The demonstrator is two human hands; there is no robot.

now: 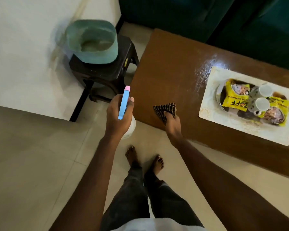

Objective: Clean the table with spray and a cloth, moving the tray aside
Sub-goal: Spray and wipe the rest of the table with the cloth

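The spraying-and-wiping step is judged to be in hand. A spray bottle with a light-blue head, pink nozzle and white body (124, 104) is gripped in the left hand (118, 114), fingers wrapped round its neck, off the left edge of the brown wooden counter (165, 67). A bunched brown-and-cream striped cloth (165, 110) is pinched in the right hand (172, 121) at the counter's near-left corner. The white rectangular tray (245, 129) lies at three o'clock on the counter, loaded with yellow snack packets (235, 95) and two white cups (261, 97); pale speckles, taken for spray or dust, are seen at its eleven o'clock corner. The next move is judged to call for the cloth to be swept toward the speckles, and the tray shifted aside.

The bottle's body is mostly hidden by the hand. The counter's right end is cut off. The teal tub (92, 41) on the dark stool (103, 70) is blurred.
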